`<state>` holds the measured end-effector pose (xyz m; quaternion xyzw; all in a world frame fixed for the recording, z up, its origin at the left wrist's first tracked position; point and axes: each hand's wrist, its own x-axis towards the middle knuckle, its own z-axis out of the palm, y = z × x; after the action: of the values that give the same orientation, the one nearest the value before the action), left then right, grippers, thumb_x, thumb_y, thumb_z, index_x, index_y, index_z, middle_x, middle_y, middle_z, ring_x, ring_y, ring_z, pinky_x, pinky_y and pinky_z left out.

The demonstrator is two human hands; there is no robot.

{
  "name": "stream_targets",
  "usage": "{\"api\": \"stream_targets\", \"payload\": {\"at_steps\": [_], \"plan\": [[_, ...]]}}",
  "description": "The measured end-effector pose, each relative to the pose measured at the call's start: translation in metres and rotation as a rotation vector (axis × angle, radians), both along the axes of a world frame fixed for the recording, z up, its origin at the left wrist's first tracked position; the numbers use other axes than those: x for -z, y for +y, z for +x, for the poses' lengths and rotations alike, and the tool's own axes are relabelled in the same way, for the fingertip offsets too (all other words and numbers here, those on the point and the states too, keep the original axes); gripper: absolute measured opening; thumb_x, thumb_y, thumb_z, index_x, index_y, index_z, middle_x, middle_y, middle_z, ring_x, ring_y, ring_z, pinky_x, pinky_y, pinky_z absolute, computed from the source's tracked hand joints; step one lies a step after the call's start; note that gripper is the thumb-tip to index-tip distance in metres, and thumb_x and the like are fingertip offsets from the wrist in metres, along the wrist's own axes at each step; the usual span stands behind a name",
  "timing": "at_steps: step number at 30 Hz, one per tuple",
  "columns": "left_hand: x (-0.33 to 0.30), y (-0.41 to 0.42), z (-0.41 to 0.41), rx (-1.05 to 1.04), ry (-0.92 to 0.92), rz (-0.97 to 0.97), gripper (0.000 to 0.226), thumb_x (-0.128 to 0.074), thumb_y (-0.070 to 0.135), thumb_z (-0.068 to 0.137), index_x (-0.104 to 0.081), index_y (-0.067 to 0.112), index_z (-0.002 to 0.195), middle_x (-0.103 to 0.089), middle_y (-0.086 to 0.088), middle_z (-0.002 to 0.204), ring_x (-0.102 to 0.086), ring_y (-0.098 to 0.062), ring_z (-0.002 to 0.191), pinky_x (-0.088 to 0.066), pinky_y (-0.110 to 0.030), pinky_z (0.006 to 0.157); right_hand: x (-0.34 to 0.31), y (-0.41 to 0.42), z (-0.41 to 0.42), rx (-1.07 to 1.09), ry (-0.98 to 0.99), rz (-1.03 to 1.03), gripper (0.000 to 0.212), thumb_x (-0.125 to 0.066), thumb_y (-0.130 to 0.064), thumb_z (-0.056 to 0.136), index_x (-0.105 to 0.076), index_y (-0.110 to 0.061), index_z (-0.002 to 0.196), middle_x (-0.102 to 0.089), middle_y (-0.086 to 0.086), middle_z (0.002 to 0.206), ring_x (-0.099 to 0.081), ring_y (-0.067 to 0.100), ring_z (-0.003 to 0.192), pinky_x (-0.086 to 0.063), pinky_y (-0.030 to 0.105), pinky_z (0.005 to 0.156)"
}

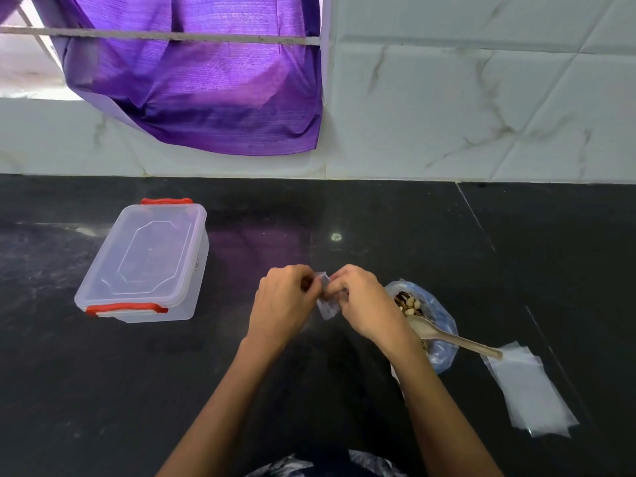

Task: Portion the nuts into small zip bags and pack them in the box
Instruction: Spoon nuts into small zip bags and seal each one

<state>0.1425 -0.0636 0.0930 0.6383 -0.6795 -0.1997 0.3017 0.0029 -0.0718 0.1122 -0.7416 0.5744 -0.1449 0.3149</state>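
Both hands meet over the middle of the black counter (344, 218). My left hand (284, 301) and my right hand (361, 301) each pinch the top of one small clear zip bag (327, 306), which hangs between them. Just right of my right hand lies an open blue-tinted bag of mixed nuts (409, 304) with a pale wooden spoon (447, 337) resting in it, handle pointing right. A clear plastic box (148, 259) with red clips and its lid on sits to the left, apart from my hands.
A stack of empty clear zip bags (530, 390) lies flat at the right, by the spoon's handle. A white tiled wall (481, 115) backs the counter, and a purple cloth (206, 91) hangs over it at the upper left.
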Motion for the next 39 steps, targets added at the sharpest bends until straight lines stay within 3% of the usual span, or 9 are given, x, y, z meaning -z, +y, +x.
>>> {"api": "stream_targets", "payload": {"at_steps": [3, 7, 9, 15, 18, 22, 29, 36, 39], "plan": [[0.011, 0.001, 0.004, 0.150, 0.279, 0.007, 0.032, -0.050, 0.047, 0.085, -0.063, 0.030, 0.108, -0.064, 0.013, 0.106, -0.061, 0.001, 0.097, -0.053, -0.025, 0.084, -0.004, 0.000, -0.001, 0.067, -0.015, -0.043, 0.023, -0.052, 0.001, 0.089, -0.072, -0.009, 0.095, -0.055, 0.008, 0.113, -0.053, 0.022, 0.104, -0.045, 0.030, 0.089], [0.027, 0.004, 0.010, 0.371, 0.484, 0.222, 0.089, -0.067, 0.039, 0.061, -0.031, 0.032, 0.142, -0.039, 0.014, 0.142, -0.043, -0.003, 0.130, -0.039, -0.025, 0.107, -0.014, 0.002, -0.001, 0.072, -0.101, -0.025, 0.022, -0.057, -0.007, 0.089, -0.076, -0.019, 0.086, -0.048, -0.010, 0.100, -0.055, 0.007, 0.091, -0.050, 0.025, 0.083], [0.028, 0.005, 0.005, 0.384, 0.557, 0.203, 0.093, -0.074, 0.033, 0.057, -0.033, 0.027, 0.140, -0.047, 0.011, 0.136, -0.052, -0.006, 0.123, -0.045, -0.026, 0.102, -0.019, 0.003, 0.000, 0.044, -0.139, 0.052, 0.024, -0.055, -0.007, 0.089, -0.075, -0.019, 0.086, -0.051, -0.012, 0.097, -0.057, 0.007, 0.089, -0.050, 0.024, 0.080], [0.028, 0.001, -0.005, 0.300, 0.636, 0.023, 0.042, -0.069, 0.024, 0.066, -0.056, 0.013, 0.104, -0.065, -0.001, 0.096, -0.066, -0.017, 0.087, -0.057, -0.037, 0.075, -0.028, 0.006, -0.009, -0.198, -0.127, 0.104, 0.024, -0.061, -0.029, 0.090, -0.064, -0.027, 0.114, -0.043, -0.009, 0.116, -0.054, 0.002, 0.091, -0.044, 0.014, 0.081], [0.028, 0.002, -0.003, 0.314, 0.622, 0.033, 0.047, -0.072, 0.030, 0.065, -0.055, 0.013, 0.106, -0.064, -0.003, 0.099, -0.065, -0.025, 0.089, -0.056, -0.045, 0.080, -0.033, 0.007, -0.019, -0.286, -0.013, -0.019, 0.030, -0.073, -0.029, 0.080, -0.065, -0.030, 0.109, -0.031, -0.017, 0.117, -0.049, 0.000, 0.095, -0.043, 0.012, 0.077], [0.028, 0.002, -0.004, 0.351, 0.629, 0.073, 0.052, -0.070, 0.024, 0.063, -0.051, 0.013, 0.110, -0.064, -0.004, 0.101, -0.064, -0.027, 0.092, -0.054, -0.052, 0.080, -0.038, 0.004, -0.014, -0.395, 0.169, -0.172, 0.012, -0.070, -0.024, 0.081, -0.069, -0.031, 0.090, -0.049, -0.023, 0.104, -0.049, 0.000, 0.094, -0.040, 0.020, 0.075], [0.027, 0.007, -0.009, 0.337, 0.586, 0.078, 0.046, -0.067, 0.017, 0.060, -0.050, 0.011, 0.102, -0.060, -0.001, 0.091, -0.060, -0.028, 0.085, -0.052, -0.048, 0.074, -0.051, 0.003, -0.014, -0.505, 0.306, 0.009, 0.034, -0.054, -0.011, 0.088, -0.043, -0.034, 0.066, -0.052, -0.014, 0.090, -0.051, 0.007, 0.080, -0.042, 0.028, 0.068], [0.039, 0.006, -0.014, 0.330, 0.571, 0.086, 0.051, -0.077, -0.002, 0.069, -0.053, 0.013, 0.110, -0.065, 0.003, 0.102, -0.065, -0.016, 0.096, -0.057, -0.038, 0.080, -0.057, 0.011, -0.012, -0.504, 0.264, 0.069, 0.004, -0.059, -0.025, 0.090, -0.059, -0.029, 0.089, -0.051, -0.018, 0.106, -0.054, 0.003, 0.094, -0.046, 0.027, 0.081], [0.041, 0.010, -0.016, 0.318, 0.583, 0.087, 0.041, -0.076, -0.003, 0.068, -0.056, 0.008, 0.102, -0.067, 0.000, 0.096, -0.066, -0.019, 0.089, -0.056, -0.042, 0.076, -0.055, 0.015, -0.013, -0.451, 0.300, 0.033, 0.015, -0.062, -0.041, 0.086, -0.061, -0.034, 0.100, -0.062, -0.015, 0.105, -0.059, 0.003, 0.094, -0.046, 0.025, 0.080]]}}
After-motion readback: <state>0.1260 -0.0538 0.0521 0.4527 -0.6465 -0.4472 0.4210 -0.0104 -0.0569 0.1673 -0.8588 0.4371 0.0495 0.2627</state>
